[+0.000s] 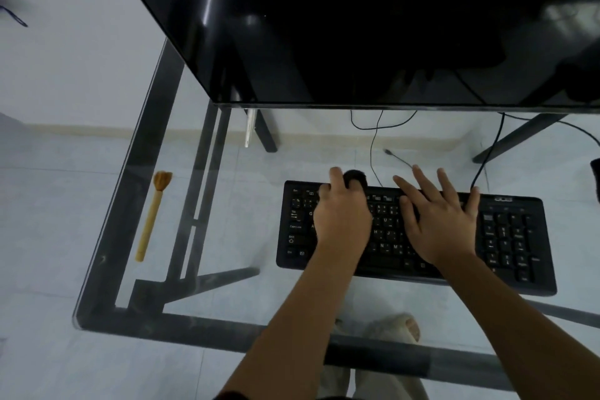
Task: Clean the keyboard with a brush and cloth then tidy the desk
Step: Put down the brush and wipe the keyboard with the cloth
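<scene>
Gripping a dark fuzzy lump [355,178] at the far edge of the flat black keyboard [514,237], left hand [343,216] has its fingers curled round it; lump mostly hidden, cloth or not unclear. Right hand [438,222] lies flat on the middle keys, fingers spread. Wooden brush [152,216], tan bristles, lies well left on clear glass desk [227,295]. Glossy black monitor [357,26] cut off above.

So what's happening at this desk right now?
A person appears to be wiping the black keyboard on a glass desk. The left hand grips a dark wad, probably the cloth, at the top key row, while the right hand lies flat on the keys, steadying it. The wooden brush lies aside to the left.
</scene>
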